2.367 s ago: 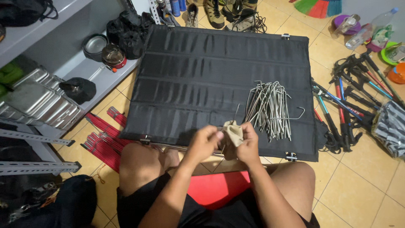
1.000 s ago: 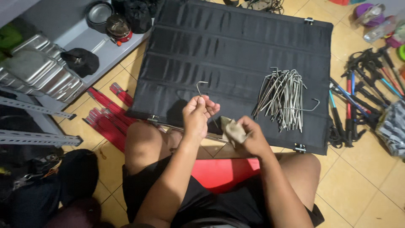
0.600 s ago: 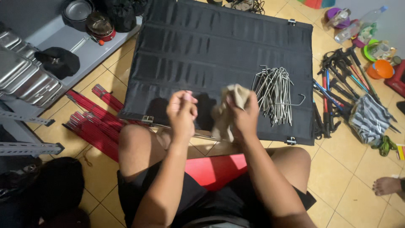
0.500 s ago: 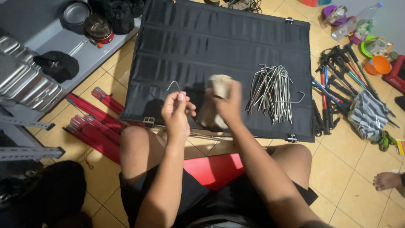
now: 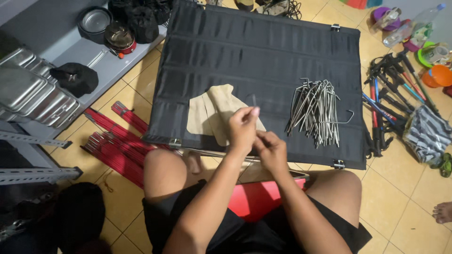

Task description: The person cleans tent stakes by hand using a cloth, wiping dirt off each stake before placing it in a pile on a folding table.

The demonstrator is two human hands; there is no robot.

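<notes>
My left hand and my right hand are close together over the near edge of a black fabric mat. Both pinch a thin metal tent peg whose top pokes up above my left fingers. A beige cloth lies spread flat on the mat, just left of my left hand. A pile of several metal pegs lies on the mat to the right of my hands.
Red poles lie on the tiled floor at left. Metal cases, a black cap and pots sit on a grey shelf at upper left. Trekking poles and a striped bag lie at right. Another person's foot shows at lower right.
My right hand has let go of the beige cloth, which now lies spread on the mat. That hand has moved down to join my left on the peg.
</notes>
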